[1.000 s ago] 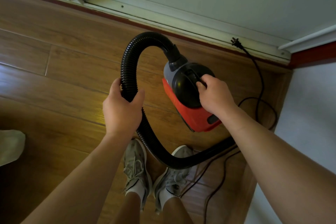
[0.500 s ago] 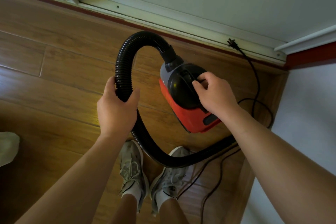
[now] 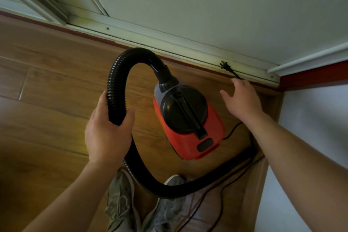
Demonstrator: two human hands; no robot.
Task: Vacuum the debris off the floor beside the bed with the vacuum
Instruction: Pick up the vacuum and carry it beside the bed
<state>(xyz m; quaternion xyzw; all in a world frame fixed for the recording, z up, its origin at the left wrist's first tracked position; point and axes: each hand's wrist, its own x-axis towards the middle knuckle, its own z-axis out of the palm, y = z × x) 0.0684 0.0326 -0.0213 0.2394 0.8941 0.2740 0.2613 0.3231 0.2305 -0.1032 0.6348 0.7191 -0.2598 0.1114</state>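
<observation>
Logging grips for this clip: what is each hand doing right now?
Left hand: closed around the black ribbed vacuum hose.
Right hand: open, holding nothing, beside the red vacuum body.

Vacuum (image 3: 188,118) on floor (image 3: 47,100), centre, near door track (image 3: 169,43) behind it. Hose (image 3: 116,84) arcs from vacuum's far end leftward, loops down, passes in front of vacuum above shoes (image 3: 143,203), runs right. Left hand (image 3: 107,133) around hose, left of vacuum. Right hand (image 3: 243,100) right of vacuum, apart from it. Plug (image 3: 226,66) beyond right hand, by track. Cord (image 3: 231,132) on floor right of vacuum.
</observation>
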